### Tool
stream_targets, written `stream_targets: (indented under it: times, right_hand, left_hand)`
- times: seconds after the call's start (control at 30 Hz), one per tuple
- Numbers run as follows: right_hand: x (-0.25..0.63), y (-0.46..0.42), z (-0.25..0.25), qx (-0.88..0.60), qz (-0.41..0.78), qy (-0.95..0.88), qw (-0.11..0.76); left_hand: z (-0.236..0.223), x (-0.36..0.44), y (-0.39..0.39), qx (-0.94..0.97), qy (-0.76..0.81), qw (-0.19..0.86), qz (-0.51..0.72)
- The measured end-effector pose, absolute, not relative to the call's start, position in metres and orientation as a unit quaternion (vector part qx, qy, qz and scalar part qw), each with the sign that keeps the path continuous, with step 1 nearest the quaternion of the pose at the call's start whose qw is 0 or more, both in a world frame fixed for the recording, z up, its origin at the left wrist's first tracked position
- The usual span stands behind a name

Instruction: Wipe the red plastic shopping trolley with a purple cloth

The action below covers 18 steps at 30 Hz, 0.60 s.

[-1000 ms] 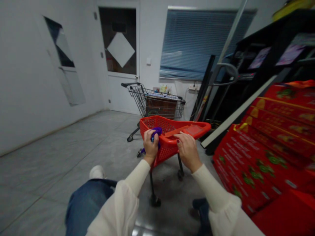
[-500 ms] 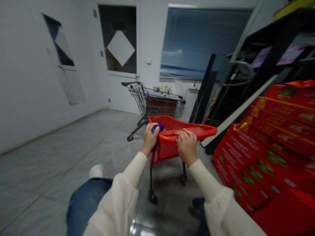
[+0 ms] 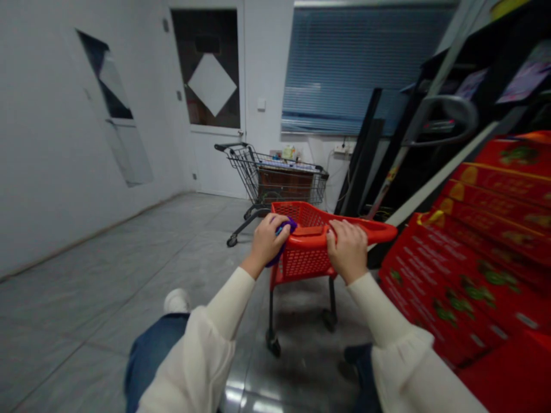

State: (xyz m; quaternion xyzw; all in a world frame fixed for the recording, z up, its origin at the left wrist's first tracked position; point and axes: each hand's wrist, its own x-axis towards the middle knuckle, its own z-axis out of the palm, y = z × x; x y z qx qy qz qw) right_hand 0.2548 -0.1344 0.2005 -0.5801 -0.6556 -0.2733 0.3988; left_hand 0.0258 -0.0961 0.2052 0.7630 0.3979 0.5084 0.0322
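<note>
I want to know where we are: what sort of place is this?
Probably a shop's storeroom: there's a wire shopping cart, a red plastic cart, and stacked red cartons.

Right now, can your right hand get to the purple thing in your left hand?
Probably yes. The right hand rests on the small red shopping cart's rim, and the purple thing is close by in the left hand. Only a short stretch of rim lies between.
</note>
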Motion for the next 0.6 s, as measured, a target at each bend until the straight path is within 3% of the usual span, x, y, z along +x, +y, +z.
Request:
stream_targets:
  times: [0.17,0.3,0.5,0.6]
  right_hand:
    - [0.250,-0.136,0.198,-0.587,-0.278,-0.651,0.392]
    - [0.235,-0.137,0.200,-0.589,-0.281,-0.647,0.395]
    - [0.210,-0.139,0.204,-0.605,-0.277,-0.650,0.366]
    - [0.218,-0.141,0.209,-0.587,-0.266,-0.687,0.336]
  left_hand:
    - [0.220,0.032,-0.108,0.797,0.402,-0.024,0.450]
    - [0.217,0.032,-0.110,0.718,0.492,-0.022,0.491]
    - [0.213,0.045,-0.137,0.726,0.492,-0.182,0.445]
    - [0.220,0.037,-0.135,0.741,0.499,-0.204,0.400]
